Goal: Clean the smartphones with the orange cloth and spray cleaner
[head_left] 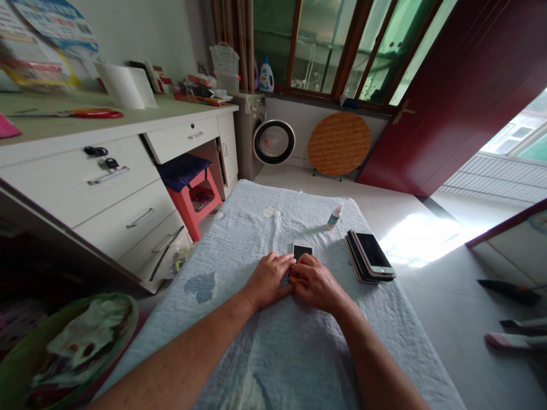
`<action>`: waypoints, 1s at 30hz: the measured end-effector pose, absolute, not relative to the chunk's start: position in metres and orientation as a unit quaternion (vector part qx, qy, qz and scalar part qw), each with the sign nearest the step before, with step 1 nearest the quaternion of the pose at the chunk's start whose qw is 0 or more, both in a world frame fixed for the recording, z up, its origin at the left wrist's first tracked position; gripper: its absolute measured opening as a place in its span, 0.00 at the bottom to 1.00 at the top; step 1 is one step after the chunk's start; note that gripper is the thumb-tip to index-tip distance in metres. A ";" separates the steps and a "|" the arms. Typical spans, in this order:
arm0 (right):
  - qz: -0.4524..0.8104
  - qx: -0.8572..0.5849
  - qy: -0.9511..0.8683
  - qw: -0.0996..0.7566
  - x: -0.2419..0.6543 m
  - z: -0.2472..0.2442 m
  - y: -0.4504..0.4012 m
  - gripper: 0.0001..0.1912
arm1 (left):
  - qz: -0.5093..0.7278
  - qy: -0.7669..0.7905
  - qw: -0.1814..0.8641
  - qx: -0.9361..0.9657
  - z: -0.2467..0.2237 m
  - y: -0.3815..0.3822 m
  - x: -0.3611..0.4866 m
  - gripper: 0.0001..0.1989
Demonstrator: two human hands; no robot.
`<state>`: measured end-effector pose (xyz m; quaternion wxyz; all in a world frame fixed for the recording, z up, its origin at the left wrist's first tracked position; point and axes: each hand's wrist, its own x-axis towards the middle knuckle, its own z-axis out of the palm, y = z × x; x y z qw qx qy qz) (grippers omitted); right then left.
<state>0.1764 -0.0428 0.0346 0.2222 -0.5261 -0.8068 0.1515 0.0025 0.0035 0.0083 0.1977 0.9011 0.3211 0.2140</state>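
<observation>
A white smartphone (303, 249) with a dark screen lies on the cloth-covered table, its near part hidden under both hands. My left hand (270, 280) holds the phone at its left side, with fingers over the edge and thumb lower down. Curled over the near part of the screen, my right hand (315, 283) grips a small orange cloth (299, 280), of which only a bit shows between the fingers. To the right rests a stack of several phones (371, 256), a white-framed one on top. Beyond them stands a small spray bottle (334, 217) with a clear cap.
A pale blue quilted cover (256, 222) lies over the table. On the left are a white drawer desk (115, 199), a red stool (194, 199) and a green basket (128, 319) of clothes. A washing machine (248, 136) with its door open stands behind, near a round folded tabletop (339, 142).
</observation>
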 end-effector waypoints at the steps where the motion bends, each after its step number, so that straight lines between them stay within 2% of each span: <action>1: 0.150 -0.526 -0.807 0.220 0.176 0.035 -0.043 0.06 | 0.214 0.321 0.198 0.901 0.008 0.004 0.003 0.24; 4: 0.145 -0.526 -0.808 0.221 0.177 0.034 -0.042 0.04 | 0.213 0.322 0.198 0.901 0.009 0.004 0.003 0.25; 18: 0.115 -0.573 -0.774 0.242 0.182 0.030 -0.037 0.10 | 0.211 0.320 0.204 0.901 0.007 0.005 0.002 0.30; 30: 0.083 -0.608 -0.766 0.189 0.182 0.031 -0.040 0.11 | 0.204 0.322 0.208 0.901 0.010 0.004 0.001 0.29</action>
